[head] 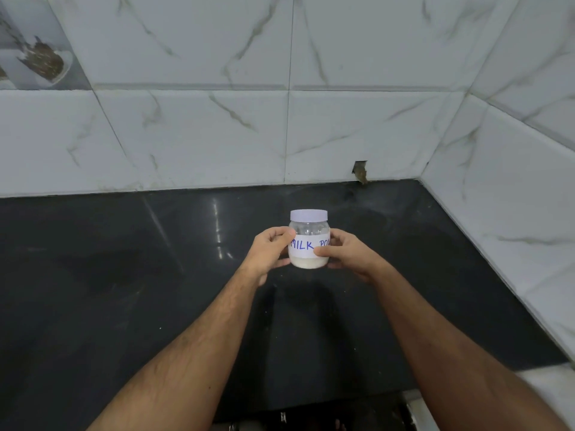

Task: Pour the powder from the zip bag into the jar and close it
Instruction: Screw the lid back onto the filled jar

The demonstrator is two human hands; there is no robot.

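A small clear jar (308, 233) with a pale lilac lid (309, 215) on top is held upright above the black counter. Its white paper label reads "MILK POW" in blue ink, and a shallow layer of white powder lies at its bottom. My left hand (269, 251) grips the jar's left side, thumb on the label. My right hand (347, 251) grips its right side, thumb across the label's lower edge. No zip bag is in view.
The glossy black counter (155, 275) runs from the left edge to a corner at the right. White marble-look wall tiles (217, 135) rise behind it and along the right side (513, 197). A small chipped hole (360, 171) sits at the back wall's base.
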